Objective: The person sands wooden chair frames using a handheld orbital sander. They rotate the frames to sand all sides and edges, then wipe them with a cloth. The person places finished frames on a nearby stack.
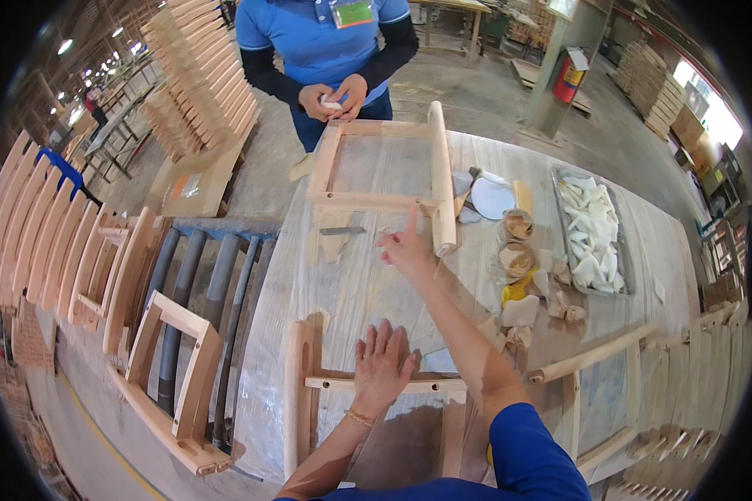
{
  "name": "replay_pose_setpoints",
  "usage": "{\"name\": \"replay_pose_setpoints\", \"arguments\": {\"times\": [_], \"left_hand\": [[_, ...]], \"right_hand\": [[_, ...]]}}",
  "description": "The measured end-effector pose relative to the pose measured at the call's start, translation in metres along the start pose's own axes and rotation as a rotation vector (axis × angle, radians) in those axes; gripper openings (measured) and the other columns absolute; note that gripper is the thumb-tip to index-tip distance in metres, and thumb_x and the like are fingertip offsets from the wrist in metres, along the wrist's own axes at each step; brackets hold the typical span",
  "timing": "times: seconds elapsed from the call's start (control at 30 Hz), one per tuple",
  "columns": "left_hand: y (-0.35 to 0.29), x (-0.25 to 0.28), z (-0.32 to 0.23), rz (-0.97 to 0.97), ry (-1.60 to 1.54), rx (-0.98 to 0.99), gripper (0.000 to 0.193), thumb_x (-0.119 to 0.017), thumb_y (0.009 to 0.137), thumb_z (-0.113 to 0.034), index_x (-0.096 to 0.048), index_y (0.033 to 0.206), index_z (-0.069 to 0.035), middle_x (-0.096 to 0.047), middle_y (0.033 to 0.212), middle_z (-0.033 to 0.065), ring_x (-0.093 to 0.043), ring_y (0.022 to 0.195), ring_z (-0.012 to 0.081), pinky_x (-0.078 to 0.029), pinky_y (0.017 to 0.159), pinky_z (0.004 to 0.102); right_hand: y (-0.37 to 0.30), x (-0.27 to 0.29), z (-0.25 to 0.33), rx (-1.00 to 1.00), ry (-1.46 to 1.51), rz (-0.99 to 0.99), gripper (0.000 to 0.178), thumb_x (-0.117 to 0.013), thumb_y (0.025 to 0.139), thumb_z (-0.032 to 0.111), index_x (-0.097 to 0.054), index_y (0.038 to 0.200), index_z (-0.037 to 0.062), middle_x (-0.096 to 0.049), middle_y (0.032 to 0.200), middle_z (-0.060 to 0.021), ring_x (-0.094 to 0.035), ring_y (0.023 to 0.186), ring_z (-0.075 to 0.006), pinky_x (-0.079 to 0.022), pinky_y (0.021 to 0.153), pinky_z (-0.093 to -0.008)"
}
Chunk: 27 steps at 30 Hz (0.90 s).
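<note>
My left hand (382,367) lies flat, fingers spread, over the rail of a near wooden frame (426,386), which has small dark holes. Farther off, my right hand (407,250) points its index finger at the lower rail of a second wooden frame (368,200), close to a hole; whether the fingertip touches is hard to tell. That hand holds nothing, its other fingers partly curled. A thick rounded post (443,184) forms the far frame's right side. Left of my right hand lies a flat dark grey strip (342,230).
Across the worktable (276,351), a person (326,50) in blue holds a small white thing. Right are round tins (516,259), cloth scraps and a tray (629,280) of white pieces. Another wooden frame (593,355) lies near right. Rollers (217,284) and stacked frames stand left.
</note>
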State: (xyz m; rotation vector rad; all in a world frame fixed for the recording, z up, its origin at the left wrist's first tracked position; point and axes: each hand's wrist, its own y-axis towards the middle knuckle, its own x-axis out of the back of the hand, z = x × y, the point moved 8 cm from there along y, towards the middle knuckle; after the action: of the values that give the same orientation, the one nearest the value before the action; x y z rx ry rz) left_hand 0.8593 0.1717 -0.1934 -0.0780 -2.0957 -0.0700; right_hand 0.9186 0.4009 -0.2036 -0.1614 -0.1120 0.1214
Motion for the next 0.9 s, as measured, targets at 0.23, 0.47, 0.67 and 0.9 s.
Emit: {"name": "replay_pose_setpoints", "arguments": {"times": [0.23,0.47,0.67,0.9], "left_hand": [[0.001,-0.006,0.005,0.001,0.017,-0.003,0.062,-0.057,0.093,-0.041,-0.047,0.143,-0.006,-0.038,0.154,0.0194,-0.033,0.142,0.0432,-0.023,0.116,0.0584],[-0.003,-0.002,-0.017,-0.132,0.126,-0.365,0.056,-0.059,0.091,-0.035,-0.053,0.138,-0.005,-0.052,0.140,0.0197,-0.043,0.133,0.0399,-0.025,0.114,0.0573],[0.003,-0.013,0.003,0.141,0.047,-0.028,0.061,-0.059,0.091,-0.038,-0.049,0.141,-0.004,-0.039,0.153,0.0205,-0.037,0.140,0.0434,-0.028,0.114,0.0562],[0.000,-0.007,0.001,-0.021,0.047,-0.026,0.060,-0.057,0.092,-0.040,-0.047,0.145,-0.012,-0.038,0.155,0.0193,-0.034,0.142,0.0424,-0.027,0.115,0.0558]], "right_hand": [[-0.039,-0.064,0.121,-0.016,0.661,0.333,0.081,-0.066,0.093,0.020,-0.008,0.150,0.0128,-0.069,0.106,-0.0151,-0.068,0.076,-0.0204,-0.058,0.067,-0.0313],[-0.239,-0.137,0.290,1.112,0.103,0.824,0.032,-0.071,0.080,0.028,-0.074,0.105,0.0086,-0.073,0.084,-0.0099,-0.071,0.075,-0.0240,-0.054,0.065,-0.0392],[-0.167,-0.106,0.160,0.708,-0.537,0.672,0.035,-0.062,0.084,0.026,-0.071,0.117,0.0199,-0.072,0.086,-0.0125,-0.069,0.079,-0.0309,-0.052,0.070,-0.0434],[-0.091,0.048,0.035,0.398,-0.933,0.291,0.057,-0.064,0.087,0.023,-0.050,0.141,0.0120,-0.066,0.112,-0.0212,-0.063,0.105,-0.0366,-0.049,0.090,-0.0478]]}}
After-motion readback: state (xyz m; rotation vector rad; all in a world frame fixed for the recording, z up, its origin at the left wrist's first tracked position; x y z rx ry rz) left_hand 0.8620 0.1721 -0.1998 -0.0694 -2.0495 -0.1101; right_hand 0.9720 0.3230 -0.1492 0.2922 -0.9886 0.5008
